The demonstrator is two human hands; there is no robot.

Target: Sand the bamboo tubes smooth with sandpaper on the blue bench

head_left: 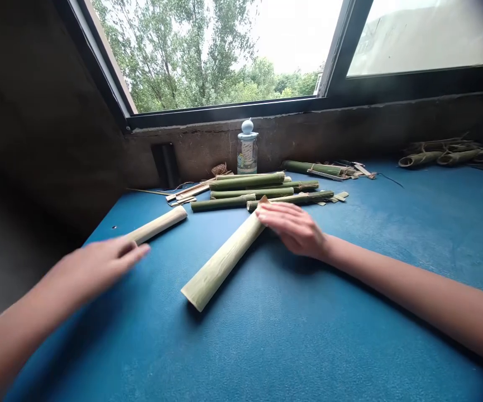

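A split, pale bamboo piece (pixel 224 262) lies slanted across the blue table, its wide end toward me. At its far end is my right hand (pixel 291 226), fingers together and bent over the bamboo. A small brown corner, which looks like sandpaper (pixel 264 200), sticks up by those fingertips; the rest is hidden under the hand. To the left, my left hand (pixel 103 259), slightly blurred, is over the near end of a second peeled bamboo piece (pixel 159 224). Its thumb stands apart from the fingers, and whether it touches that piece I cannot tell.
Several green bamboo lengths (pixel 249 181) lie in a pile beyond my hands. Behind them stand a lidded glass jar (pixel 247 156) and a dark phone-like slab (pixel 166 166) against the wall. More bamboo (pixel 423 159) lies at the far right, below the window (pixel 224 109).
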